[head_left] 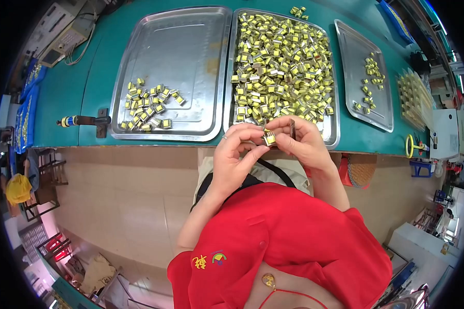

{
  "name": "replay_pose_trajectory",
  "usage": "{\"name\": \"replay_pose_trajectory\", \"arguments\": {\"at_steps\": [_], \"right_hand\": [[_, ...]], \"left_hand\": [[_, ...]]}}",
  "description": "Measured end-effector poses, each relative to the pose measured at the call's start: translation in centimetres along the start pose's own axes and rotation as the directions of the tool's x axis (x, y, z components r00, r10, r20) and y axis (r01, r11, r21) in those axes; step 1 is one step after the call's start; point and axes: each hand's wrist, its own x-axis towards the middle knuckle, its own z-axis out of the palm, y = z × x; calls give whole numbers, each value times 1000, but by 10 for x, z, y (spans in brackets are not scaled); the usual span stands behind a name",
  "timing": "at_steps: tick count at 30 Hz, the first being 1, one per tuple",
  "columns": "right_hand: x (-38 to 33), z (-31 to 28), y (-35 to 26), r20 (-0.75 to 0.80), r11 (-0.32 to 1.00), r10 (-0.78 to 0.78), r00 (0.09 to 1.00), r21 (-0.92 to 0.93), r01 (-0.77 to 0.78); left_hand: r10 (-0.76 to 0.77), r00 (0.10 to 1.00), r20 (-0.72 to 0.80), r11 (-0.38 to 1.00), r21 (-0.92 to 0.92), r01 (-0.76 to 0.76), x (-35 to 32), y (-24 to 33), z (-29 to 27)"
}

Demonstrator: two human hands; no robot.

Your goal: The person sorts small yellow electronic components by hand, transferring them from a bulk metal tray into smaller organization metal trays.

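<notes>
Just in front of the middle tray's near edge, both my hands meet around one small yellow-wrapped transformer (269, 138) with metal pins. My left hand (233, 160) pinches it from the left between thumb and fingers. From the right, my right hand (305, 145) closes on it with thumb and forefinger. A thin dark strip-like tool (293, 130) sticks up between the fingers of my right hand; its kind is not clear. Beyond my hands, the middle metal tray (327, 127) is heaped with similar transformers (278, 67).
A left metal tray (175, 49) carries a cluster of transformers (149, 105) near its front. The narrower right tray (357, 44) bears several more. A dark bracket-like fixture (102, 122) sits at the green table's left edge, and yellow-handled scissors (410, 146) lie right.
</notes>
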Motion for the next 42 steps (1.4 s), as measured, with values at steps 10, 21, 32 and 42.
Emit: {"name": "replay_pose_trajectory", "arguments": {"at_steps": [10, 21, 32, 42], "right_hand": [[-3, 0, 9, -55, 992, -95, 994, -83, 90], [-3, 5, 11, -68, 960, -178, 982, -231, 158], [-1, 9, 14, -84, 955, -201, 976, -237, 176], [-1, 13, 11, -116, 950, -174, 978, -282, 135]], "left_hand": [[-32, 999, -15, 996, -88, 30, -4, -4, 0], [-142, 989, -26, 961, -245, 132, -6, 0, 1], [-121, 989, -88, 966, -242, 97, -7, -3, 1], [-140, 978, -157, 974, -199, 107, -9, -4, 1]]}}
